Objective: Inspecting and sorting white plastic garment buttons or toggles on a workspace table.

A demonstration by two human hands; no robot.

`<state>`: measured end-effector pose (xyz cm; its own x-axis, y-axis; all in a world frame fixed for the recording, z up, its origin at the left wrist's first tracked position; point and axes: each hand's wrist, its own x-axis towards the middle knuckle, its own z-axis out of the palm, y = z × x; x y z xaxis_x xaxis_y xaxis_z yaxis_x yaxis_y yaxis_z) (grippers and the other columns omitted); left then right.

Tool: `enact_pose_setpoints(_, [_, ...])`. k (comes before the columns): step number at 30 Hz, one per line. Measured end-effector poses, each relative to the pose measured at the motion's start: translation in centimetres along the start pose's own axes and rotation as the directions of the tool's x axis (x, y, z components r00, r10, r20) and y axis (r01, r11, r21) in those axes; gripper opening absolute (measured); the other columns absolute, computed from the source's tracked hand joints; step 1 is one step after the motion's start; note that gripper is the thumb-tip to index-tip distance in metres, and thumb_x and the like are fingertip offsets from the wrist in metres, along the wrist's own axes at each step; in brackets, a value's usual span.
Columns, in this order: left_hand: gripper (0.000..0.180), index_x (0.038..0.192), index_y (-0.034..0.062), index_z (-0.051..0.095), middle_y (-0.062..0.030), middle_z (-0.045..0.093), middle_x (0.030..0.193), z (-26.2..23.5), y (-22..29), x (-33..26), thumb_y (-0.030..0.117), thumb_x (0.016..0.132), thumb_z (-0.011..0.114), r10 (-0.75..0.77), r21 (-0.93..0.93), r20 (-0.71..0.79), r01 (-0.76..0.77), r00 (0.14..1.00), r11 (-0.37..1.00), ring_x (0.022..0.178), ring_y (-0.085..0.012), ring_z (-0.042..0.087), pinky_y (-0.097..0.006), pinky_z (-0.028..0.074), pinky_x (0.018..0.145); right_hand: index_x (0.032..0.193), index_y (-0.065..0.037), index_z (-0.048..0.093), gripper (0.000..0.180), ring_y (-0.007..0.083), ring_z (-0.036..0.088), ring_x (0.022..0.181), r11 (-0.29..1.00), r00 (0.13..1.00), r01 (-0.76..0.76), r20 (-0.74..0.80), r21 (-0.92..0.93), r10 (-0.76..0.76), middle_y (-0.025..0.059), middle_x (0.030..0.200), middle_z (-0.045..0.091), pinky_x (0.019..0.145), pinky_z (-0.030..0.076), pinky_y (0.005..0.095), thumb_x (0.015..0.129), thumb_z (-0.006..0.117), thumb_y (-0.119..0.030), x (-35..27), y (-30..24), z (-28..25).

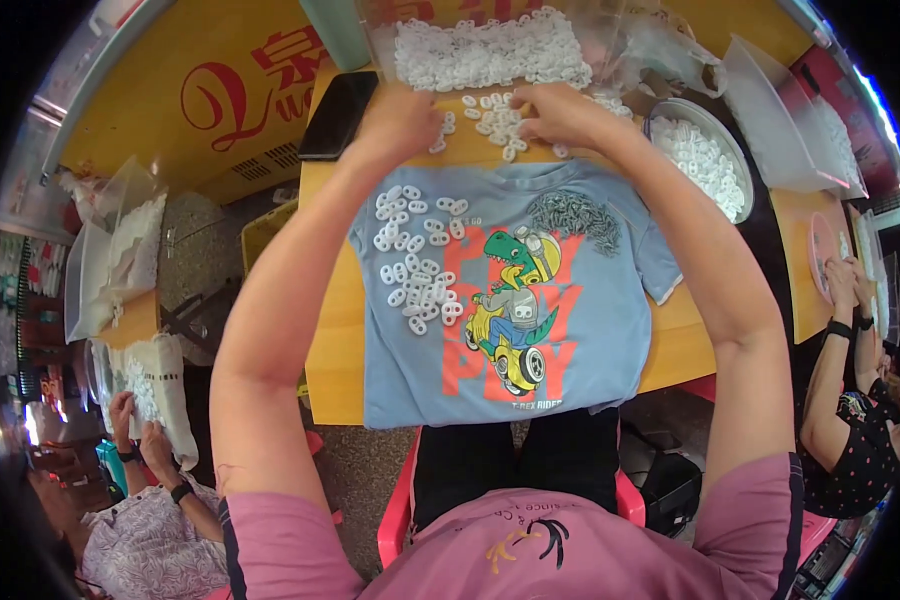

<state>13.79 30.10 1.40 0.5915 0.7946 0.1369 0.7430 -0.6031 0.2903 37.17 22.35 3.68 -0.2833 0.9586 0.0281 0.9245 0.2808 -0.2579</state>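
Observation:
At the far side of the wooden table, my left hand (403, 122) rests with loosely bent fingers beside a few white oval plastic pieces, each with two holes. Opposite it, my right hand (562, 115) has its fingers apart at the edge of a loose cluster of the same white pieces (498, 122). Neither hand visibly grips anything. A blue printed T-shirt (610, 340) lies flat nearer to me. On its left part are two groups of white pieces (425, 285); a heap of small grey metal-looking parts (577, 218) lies at its upper right.
Beyond my hands stands a clear bin of white pieces (490, 50). A round bowl (745, 200) full of them is at right, near a plastic bag (670, 55). A black phone (338, 115) lies at left. Other people work at tables on both sides.

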Motion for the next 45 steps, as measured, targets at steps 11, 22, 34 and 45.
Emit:
enact_pose_setpoints(11, [0.019,0.097,0.0014,0.068,-0.0220,0.062,0.098,0.7,0.7,-2.2,0.014,0.085,0.060,-0.006,-0.350,-0.380,-0.138,0.925,0.926,0.092,-0.0398,0.060,-0.046,0.048,0.081,0.104,0.000,0.067,0.027,0.0314,0.067,0.090,0.989,0.936,-0.102,-0.326,0.104,0.131,0.0202,0.096,0.069,0.080,0.052,0.0377,0.086,0.058,-0.018,0.4,4.6,-2.6])
enact_pose_setpoints(22, [0.015,0.093,0.0002,0.067,-0.0211,0.063,0.094,0.3,0.6,3.9,0.004,0.083,0.056,0.351,-0.075,-0.519,-0.451,0.779,0.890,0.093,-0.0397,0.059,-0.045,0.048,0.082,0.101,0.000,0.068,0.026,0.0339,0.067,0.089,0.976,0.930,-0.216,-0.308,-0.014,0.201,0.0212,0.090,0.069,0.082,0.051,0.0390,0.085,0.058,-0.018,5.3,6.9,-4.7])
enact_pose_setpoints(34, [0.034,0.109,0.0055,0.067,-0.0239,0.066,0.105,-0.2,-1.8,14.8,0.017,0.079,0.056,-0.292,-0.595,-0.272,0.078,0.917,0.800,0.105,-0.0393,0.061,-0.043,0.047,0.094,0.123,-0.004,0.060,0.034,0.0208,0.061,0.106,0.539,0.928,-0.201,-0.018,0.818,0.373,0.0092,0.122,0.061,0.079,0.052,0.0354,0.093,0.048,-0.013,14.6,6.6,-3.1])
enact_pose_setpoints(45, [0.032,0.100,-0.0021,0.068,-0.0263,0.066,0.104,-0.9,2.3,14.9,0.016,0.078,0.054,-0.236,-0.046,-0.287,0.232,0.928,0.972,0.104,-0.0408,0.062,-0.043,0.049,0.090,0.096,-0.001,0.072,0.028,0.0263,0.069,0.082,0.878,0.850,-0.462,-0.219,0.125,0.479,0.0195,0.088,0.069,0.072,0.054,0.0376,0.082,0.054,-0.018,15.5,10.5,-4.8])
